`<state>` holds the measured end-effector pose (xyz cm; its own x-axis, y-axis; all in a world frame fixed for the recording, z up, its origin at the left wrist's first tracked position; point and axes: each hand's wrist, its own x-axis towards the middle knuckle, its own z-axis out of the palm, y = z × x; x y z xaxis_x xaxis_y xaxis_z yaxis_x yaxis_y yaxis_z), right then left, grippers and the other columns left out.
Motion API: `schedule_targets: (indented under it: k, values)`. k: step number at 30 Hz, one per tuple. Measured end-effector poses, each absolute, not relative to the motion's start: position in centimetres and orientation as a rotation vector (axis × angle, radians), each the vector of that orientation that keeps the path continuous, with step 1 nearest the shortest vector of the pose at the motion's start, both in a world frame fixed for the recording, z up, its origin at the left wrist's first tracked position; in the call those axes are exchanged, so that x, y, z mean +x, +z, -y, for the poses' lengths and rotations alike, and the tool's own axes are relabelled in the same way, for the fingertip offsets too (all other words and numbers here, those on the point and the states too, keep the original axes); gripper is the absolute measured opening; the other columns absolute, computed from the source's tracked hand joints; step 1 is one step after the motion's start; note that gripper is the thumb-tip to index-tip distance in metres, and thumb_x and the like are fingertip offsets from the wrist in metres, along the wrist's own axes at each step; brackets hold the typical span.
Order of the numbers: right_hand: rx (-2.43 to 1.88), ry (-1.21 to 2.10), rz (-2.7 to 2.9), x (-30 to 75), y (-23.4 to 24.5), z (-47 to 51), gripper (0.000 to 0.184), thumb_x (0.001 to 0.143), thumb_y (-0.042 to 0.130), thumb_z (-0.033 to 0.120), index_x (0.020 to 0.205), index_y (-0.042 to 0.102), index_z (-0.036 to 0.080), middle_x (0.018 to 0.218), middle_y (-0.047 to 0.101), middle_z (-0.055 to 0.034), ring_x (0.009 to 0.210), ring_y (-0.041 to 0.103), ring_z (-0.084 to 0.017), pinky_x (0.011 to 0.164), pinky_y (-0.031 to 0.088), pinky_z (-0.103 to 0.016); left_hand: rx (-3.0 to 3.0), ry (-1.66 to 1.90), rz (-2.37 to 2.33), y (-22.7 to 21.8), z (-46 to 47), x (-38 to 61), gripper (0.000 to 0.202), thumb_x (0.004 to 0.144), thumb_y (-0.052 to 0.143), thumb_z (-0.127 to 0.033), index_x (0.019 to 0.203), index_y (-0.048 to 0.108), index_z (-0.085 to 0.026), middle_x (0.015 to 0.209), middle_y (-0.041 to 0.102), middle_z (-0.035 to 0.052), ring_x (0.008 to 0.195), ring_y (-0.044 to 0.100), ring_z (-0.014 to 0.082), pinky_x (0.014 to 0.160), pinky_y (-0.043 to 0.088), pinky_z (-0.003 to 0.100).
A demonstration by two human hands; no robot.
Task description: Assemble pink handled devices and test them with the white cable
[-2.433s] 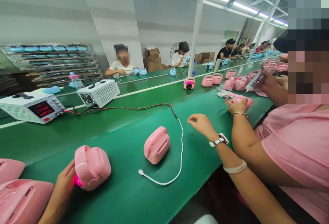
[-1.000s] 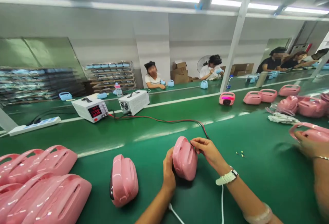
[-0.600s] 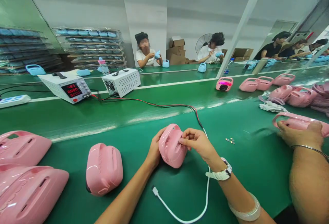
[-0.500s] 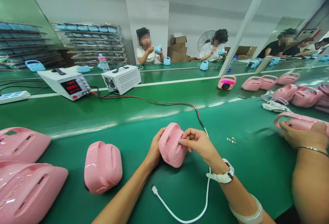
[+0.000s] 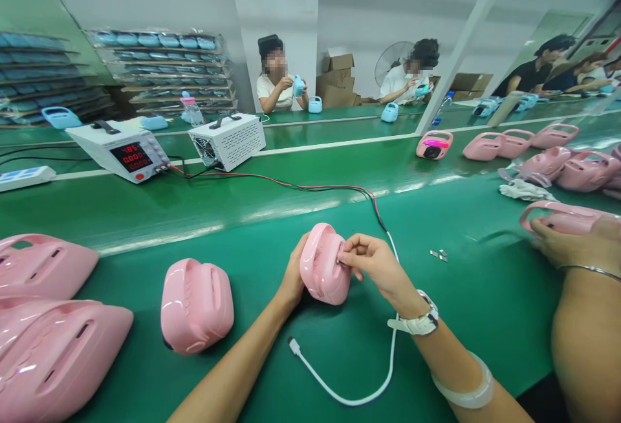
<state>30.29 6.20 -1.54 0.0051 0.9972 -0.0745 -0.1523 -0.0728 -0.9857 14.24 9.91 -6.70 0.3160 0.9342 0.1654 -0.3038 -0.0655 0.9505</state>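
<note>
- A pink plastic speaker shell (image 5: 324,264) was seen standing on edge on the green desk (image 5: 242,242), near the middle of the view, just in front of the wearer.
- The shell was cupped from its far left side by the left hand (image 5: 292,275), whose fingers were curled around the casing; the grip was closed on the shell.
- The right hand (image 5: 373,264) was held against the shell's right face, its fingertips (image 5: 343,258) pressed together at a slot in the casing; whether something small was pinched there could not be told.
- A white watch (image 5: 417,323) was worn on the right wrist.
- A white cable (image 5: 359,384) was looped on the desk below the hands, its plug end lying free near the left forearm.
- A red and black lead (image 5: 291,187) was run across the desk from a white power supply (image 5: 119,151) with a red digital display, beside a second white box (image 5: 228,140).
- A second pink shell (image 5: 196,305) was set on the desk to the left of the held one, apart from it.
- Larger pink shells (image 5: 53,352) were piled at the left edge.
- Small metal parts (image 5: 439,255) were lying on the desk to the right of the hands.
- A co-worker's hand (image 5: 563,245) was resting on another pink shell (image 5: 557,219) at the right edge.
</note>
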Motion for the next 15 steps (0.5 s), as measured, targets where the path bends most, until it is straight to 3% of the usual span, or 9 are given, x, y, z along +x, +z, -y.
schedule_targets:
  k: [9, 15]
  values:
    - [-1.196, 1.310, 1.086, 30.69, -1.64, -6.38, 0.040, 0.052, 0.082, 0.043, 0.066, 0.056, 0.016, 0.052, 0.058, 0.0019, 0.035, 0.039, -0.005, 0.038, 0.026, -0.020, 1.265, 1.147, -0.632, -5.70, -9.71, 14.10, 0.042, 0.078, 0.061, -0.029, 0.118, 0.060, -0.017, 0.120, 0.061, 0.0072, 0.108, 0.054, 0.0255, 0.092, 0.041, 0.030]
    - [-1.227, 1.177, 1.122, 29.74, -2.40, -6.54, 0.048, 0.053, 0.081, 0.054, 0.067, 0.054, 0.017, 0.043, 0.040, 0.0086, 0.041, 0.031, -0.005, 0.042, 0.021, -0.021, 1.148, 1.171, -0.700, -5.94, -9.77, 14.06, 0.043, 0.074, 0.064, -0.034, 0.113, 0.061, -0.017, 0.113, 0.063, 0.0070, 0.104, 0.056, 0.0263, 0.088, 0.043, 0.032]
